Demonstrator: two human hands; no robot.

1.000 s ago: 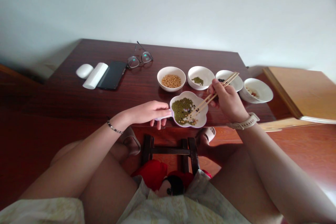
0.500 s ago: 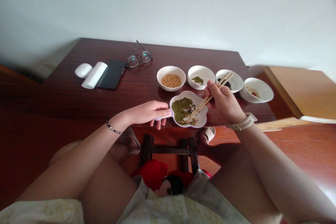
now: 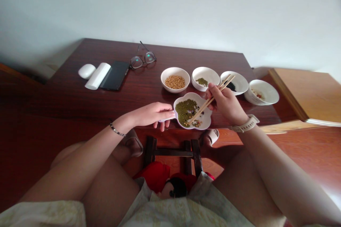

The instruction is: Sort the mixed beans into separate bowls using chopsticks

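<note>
My left hand (image 3: 157, 114) grips the handle of a flower-shaped white dish (image 3: 206, 120) at the table's front edge. In the dish lie many green mung beans (image 3: 185, 110), with a few dark and tan beans among them. Wooden chopsticks (image 3: 205, 104) are held in my right hand (image 3: 223, 101), their tips down among the beans at the dish's lower middle. Whether the tips pinch a bean is too small to tell. Behind the dish stand a bowl of soybeans (image 3: 175, 82), a bowl with some mung beans (image 3: 201, 82) and a bowl with black beans (image 3: 231, 86).
A fourth white bowl (image 3: 269, 95) with reddish and pale pieces stands at the right. Glasses (image 3: 144, 60), a dark phone-like slab (image 3: 115, 75), a white cylinder (image 3: 98, 76) and a rounded white case (image 3: 87, 71) lie left. A wooden cabinet (image 3: 314, 92) adjoins the right side.
The chopstick tips have shifted slightly left and down within the dish, and some mung beans there are displaced. My left hand keeps its hold on the handle. The whole view has moved slightly.
</note>
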